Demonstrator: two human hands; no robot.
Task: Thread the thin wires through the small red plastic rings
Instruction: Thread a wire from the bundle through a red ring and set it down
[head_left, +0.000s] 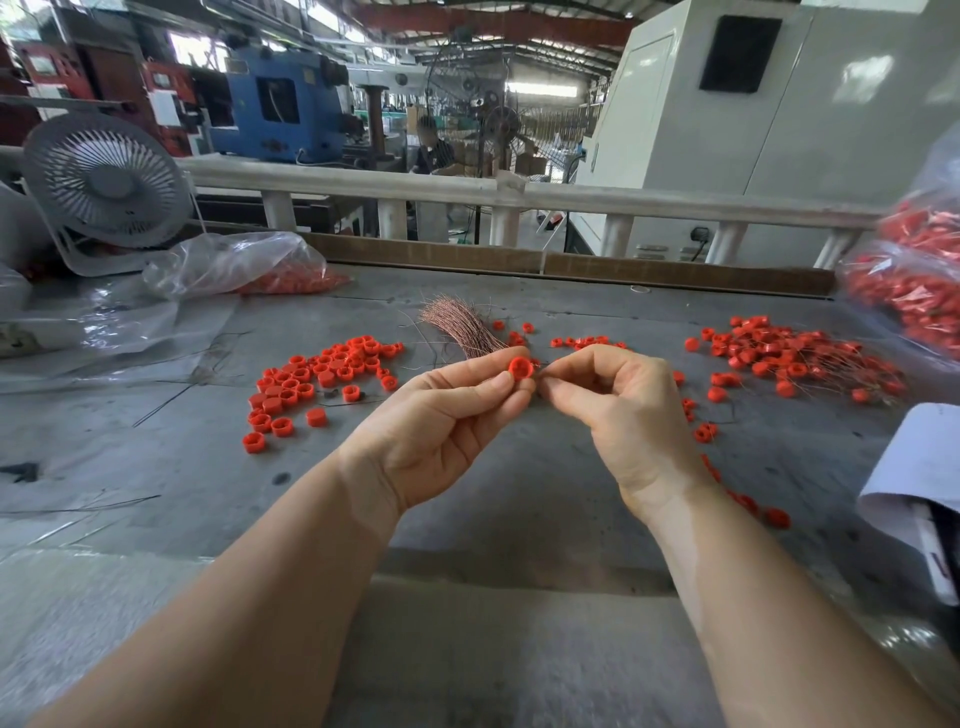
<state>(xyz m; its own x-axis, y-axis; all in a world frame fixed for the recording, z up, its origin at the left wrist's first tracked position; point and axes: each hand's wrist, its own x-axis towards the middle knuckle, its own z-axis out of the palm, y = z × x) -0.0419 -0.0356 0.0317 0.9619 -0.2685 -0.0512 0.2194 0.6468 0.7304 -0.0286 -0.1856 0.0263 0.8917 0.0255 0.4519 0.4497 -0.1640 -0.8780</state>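
Note:
My left hand (441, 415) pinches a small red plastic ring (520, 368) between thumb and forefinger above the grey table (208, 467). My right hand (618, 410) has its fingers curled, its thumb and forefinger pinched together right beside the ring; a thin wire there is barely visible. A bundle of thin copper wires (460, 325) lies just behind my hands. Loose red rings (317, 379) are scattered to the left. On the right, a pile of rings with wires through them (789, 358) lies spread out.
A clear bag of red rings (249, 270) and a grey fan (106, 182) sit at the back left. Another bag of red parts (914, 280) stands at the right edge. A white sleeve (919, 493) enters from the right. A rail (519, 197) borders the far side.

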